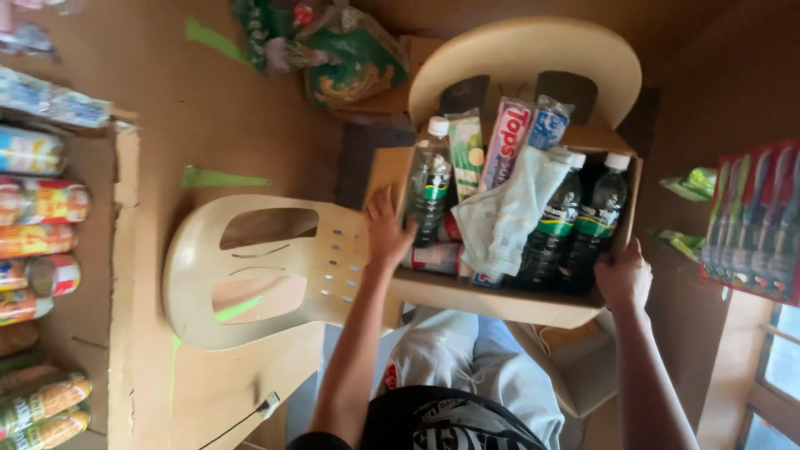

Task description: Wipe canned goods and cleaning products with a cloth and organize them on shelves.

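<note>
An open cardboard box (500, 304) sits in front of me, over my lap. It holds clear plastic bottles (429, 187) with green labels and white caps, long toothpaste cartons (504, 142), a pale cloth (508, 212) and small packets. My left hand (386, 229) grips the box's left wall, fingers inside next to a bottle. My right hand (623, 273) holds the box's right front corner. Each hand is closed on the cardboard.
A cream plastic chair (267, 267) lies to the left of the box; another cream chair (525, 54) stands beyond it. Shelves of colourful cans and packets (37, 242) line the left. Carded toothbrushes (754, 221) hang at right. Green snack bags (333, 50) lie at the top.
</note>
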